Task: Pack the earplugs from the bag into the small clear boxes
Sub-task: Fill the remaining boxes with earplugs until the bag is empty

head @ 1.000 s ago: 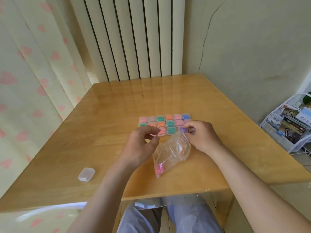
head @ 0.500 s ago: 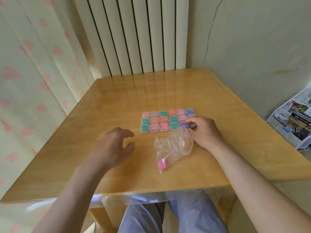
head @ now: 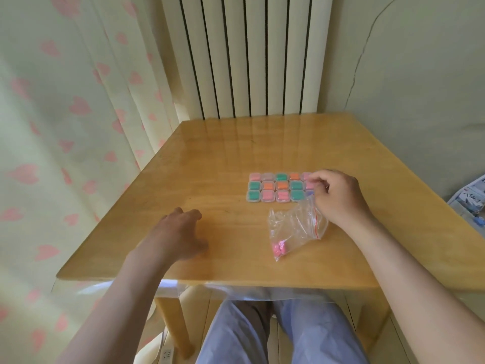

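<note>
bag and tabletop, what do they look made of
The bag: thin clear plastic film, glossy and creased; pink earplugs show through it. The tabletop: looks like light wood with visible grain, under a glossy layer mirroring the radiator, varnish or clear sheet, hard to say.

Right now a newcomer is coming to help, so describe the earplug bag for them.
On the wooden table, nearer the person than the grid of small boxes, a crumpled clear bag is held by the right hand. Only it has a red strip and loose pink earplugs.
</note>
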A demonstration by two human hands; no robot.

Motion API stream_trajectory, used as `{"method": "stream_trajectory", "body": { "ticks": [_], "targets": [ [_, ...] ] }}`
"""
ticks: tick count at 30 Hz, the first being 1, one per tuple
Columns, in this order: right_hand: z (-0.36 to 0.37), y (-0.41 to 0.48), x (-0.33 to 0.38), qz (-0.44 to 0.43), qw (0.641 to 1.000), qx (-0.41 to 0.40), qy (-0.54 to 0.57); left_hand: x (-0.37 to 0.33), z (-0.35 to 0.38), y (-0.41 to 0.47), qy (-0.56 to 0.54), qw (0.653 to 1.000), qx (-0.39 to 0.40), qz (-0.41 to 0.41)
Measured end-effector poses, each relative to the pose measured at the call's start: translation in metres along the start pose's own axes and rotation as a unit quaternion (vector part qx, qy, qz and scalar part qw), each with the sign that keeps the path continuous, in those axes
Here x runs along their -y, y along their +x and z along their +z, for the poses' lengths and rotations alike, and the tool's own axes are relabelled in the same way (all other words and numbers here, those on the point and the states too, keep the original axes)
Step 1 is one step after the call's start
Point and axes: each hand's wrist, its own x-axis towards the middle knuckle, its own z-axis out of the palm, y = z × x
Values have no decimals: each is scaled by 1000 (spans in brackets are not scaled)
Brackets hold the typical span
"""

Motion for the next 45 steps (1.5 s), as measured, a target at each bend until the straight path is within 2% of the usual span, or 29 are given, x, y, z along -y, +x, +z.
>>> {"method": "stream_trajectory", "body": {
  "ticks": [6,12,14,18,21,24,28,32,34,39,45],
  "targets": [
    [13,-8,33,-94,995,3,18,7,5,1,-44,999,-20,-17],
    [16,-20,43,-109,993,34,21,11,8,-5,-20,999,-23,-33],
    [15,-23,43,-115,992,41,22,12,8,-5,-56,997,-24,-37],
    [16,-28,44,-117,991,61,29,-10,0,-7,-137,986,-84,33],
    [13,-35,50,-116,988,87,53,-43,-11,-10,-268,953,-116,77],
    [1,-43,56,-86,978,147,118,-80,-20,-15,-439,889,-96,90],
    [-13,-50,53,-43,963,184,192,-116,-22,-23,-526,838,-75,124],
    [-30,-50,43,-10,962,150,227,-130,-18,-27,-555,817,-14,159],
    [-39,-50,39,7,950,141,280,-134,-16,-28,-557,810,5,183],
    [-55,-51,32,55,912,147,379,-146,-12,-28,-472,851,-54,225],
    [-63,-51,25,75,888,160,425,-162,-8,-29,-438,851,-120,262]
  ]
}}
